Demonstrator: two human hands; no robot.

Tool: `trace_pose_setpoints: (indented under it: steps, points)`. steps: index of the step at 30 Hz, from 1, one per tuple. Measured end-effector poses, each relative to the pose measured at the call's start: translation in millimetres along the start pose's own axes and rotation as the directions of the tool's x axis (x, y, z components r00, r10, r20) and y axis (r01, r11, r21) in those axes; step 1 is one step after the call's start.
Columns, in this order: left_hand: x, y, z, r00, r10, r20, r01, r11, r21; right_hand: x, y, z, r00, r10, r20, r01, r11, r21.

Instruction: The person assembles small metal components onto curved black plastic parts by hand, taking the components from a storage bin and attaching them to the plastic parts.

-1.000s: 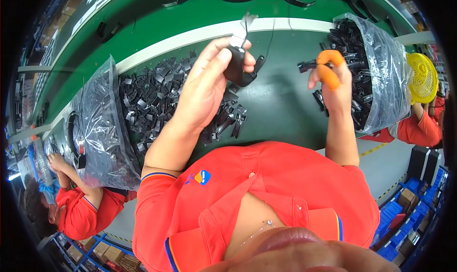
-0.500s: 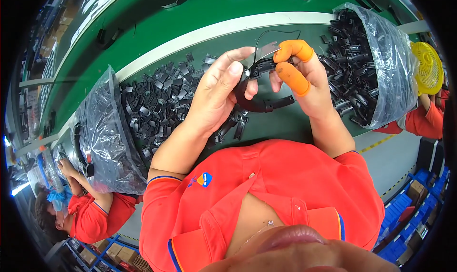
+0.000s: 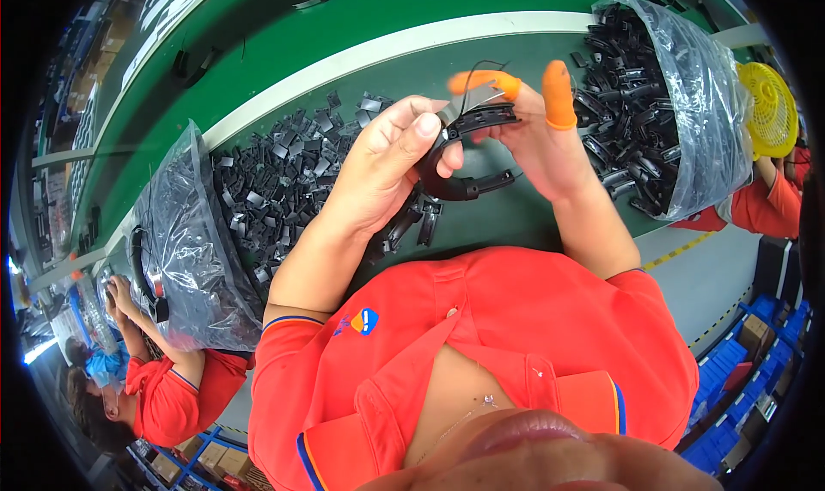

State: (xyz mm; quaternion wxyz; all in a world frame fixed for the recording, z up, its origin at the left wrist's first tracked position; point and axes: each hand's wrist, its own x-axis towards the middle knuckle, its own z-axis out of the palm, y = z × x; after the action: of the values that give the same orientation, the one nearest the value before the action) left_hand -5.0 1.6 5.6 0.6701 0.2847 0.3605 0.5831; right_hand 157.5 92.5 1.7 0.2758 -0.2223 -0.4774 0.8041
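Between my hands is a black curved headband (image 3: 447,187), with a thin black cable (image 3: 468,85) looping above it and a thin metal strip (image 3: 452,111) at its upper side. My left hand (image 3: 387,157) grips the band's left side, thumb pressed over it. My right hand (image 3: 550,147) wears orange finger cots on two digits. One of these digits stretches leftward by the cable and strip; the other stands upright, apart from the band. Its remaining fingers pass behind the band's upper end and are partly hidden.
Small black pieces (image 3: 288,168) lie heaped to the left, beside a clear plastic bag (image 3: 198,250). At right, another clear bag (image 3: 709,121) spills black curved parts (image 3: 623,104). Beyond a white rail (image 3: 378,61) runs a green surface with more bands. Co-workers in red sit at both sides.
My right thumb has lifted off the strip and now points up, while the other capped finger has stretched left. The left hand keeps its grip on the headband.
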Motion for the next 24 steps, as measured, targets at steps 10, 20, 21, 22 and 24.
trace_pose_setpoints:
  steps: [10, 20, 21, 22, 24]
  points:
    - [3, -5, 1, 0.999, -0.01, -0.037, 0.008, 0.999, -0.049, -4, -5, 3, 0.822, -0.563, -0.082, 0.478, 0.762, -0.437]
    - [5, -9, 1, 0.998, 0.047, -0.033, -0.047, 0.999, -0.006, -1, -5, -12, 0.86, -0.507, -0.058, 0.328, 0.636, -0.698]
    - [6, -9, 0, 0.999, 0.044, -0.028, -0.044, 0.999, -0.007, 2, -5, -13, 0.859, -0.508, -0.063, 0.325, 0.636, -0.7]
    - [6, -9, -2, 0.999, 0.041, -0.011, -0.041, 0.999, -0.012, 5, -4, -12, 0.894, -0.432, -0.116, 0.28, 0.743, -0.608]
    - [6, -8, -2, 0.999, 0.045, 0.004, -0.045, 0.999, -0.016, 12, 0, -13, 0.919, -0.369, -0.135, 0.261, 0.83, -0.494]
